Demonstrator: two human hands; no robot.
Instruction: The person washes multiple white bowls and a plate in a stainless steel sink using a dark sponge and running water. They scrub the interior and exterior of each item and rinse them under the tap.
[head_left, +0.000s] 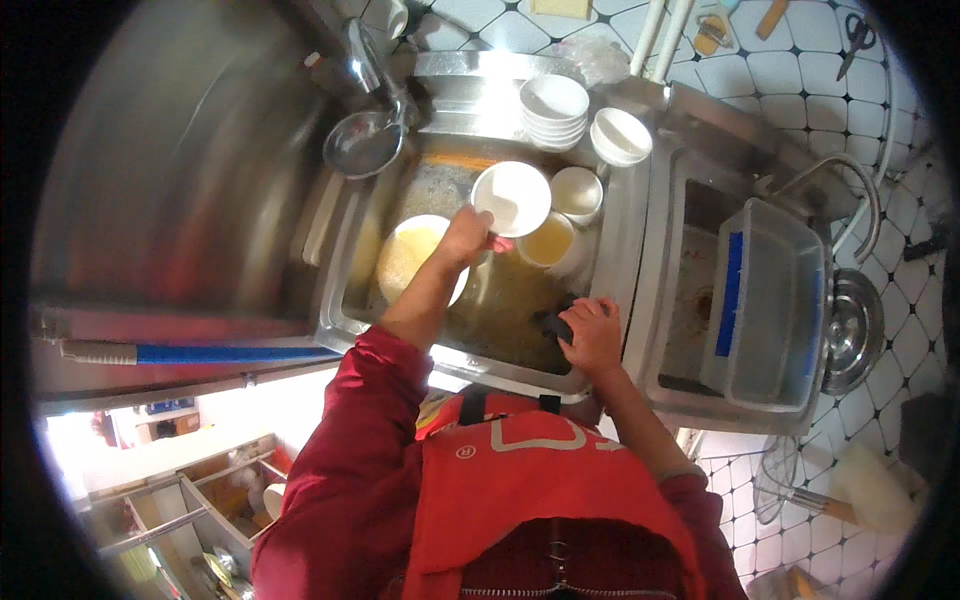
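Observation:
My left hand (466, 234) grips the near rim of a white bowl (513, 196), tilted so that its inside faces up, over a steel sink basin (517, 330) of murky water. My right hand (594, 330), at the basin's right side, is closed around a dark, blurred object (556, 324), perhaps a scrubbing pad. Under my left forearm sits a large white bowl (409, 255) of yellowish, foamy liquid. Right of the held bowl are a smaller white bowl (576, 193) and another bowl (549, 241) with yellowish liquid.
A stack of white bowls (553, 112) and a second, shorter stack (621, 136) stand on the back ledge. A faucet (364, 60) and a clear round container (364, 144) are at back left. The right-hand sink holds a clear plastic bin (780, 307); a metal lid (853, 330) leans beyond.

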